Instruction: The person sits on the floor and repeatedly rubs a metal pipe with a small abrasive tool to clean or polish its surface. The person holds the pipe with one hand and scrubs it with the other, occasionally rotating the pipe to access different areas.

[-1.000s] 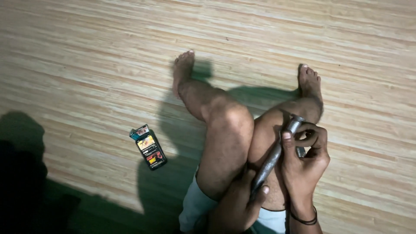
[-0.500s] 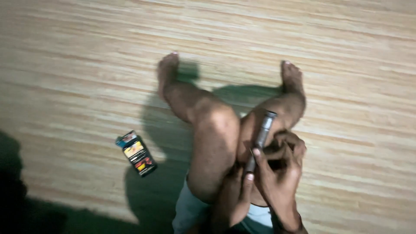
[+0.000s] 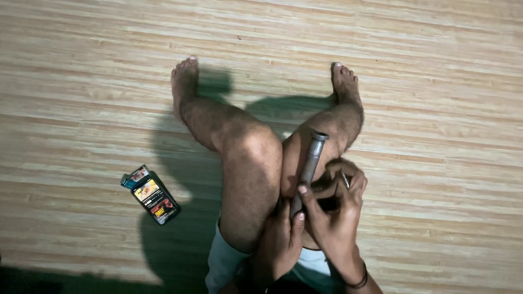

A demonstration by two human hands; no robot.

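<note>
I sit on a woven floor mat with both bare legs bent in front of me. My left hand grips the lower end of a dark grey metal tube, which points up and away between my knees. My right hand is curled beside the tube's middle, fingers bent around a small dark part with a thin shiny piece; what it is cannot be made out. A dark band circles my right wrist.
A phone with a lit screen lies on the mat to my left, with a small teal and white packet touching its far end. My bare feet rest further out. Deep shadow covers the near left.
The tube has swung from a slant toward my right foot to nearly upright between my knees. My right hand slid down from its tip to its middle. The view shifted.
</note>
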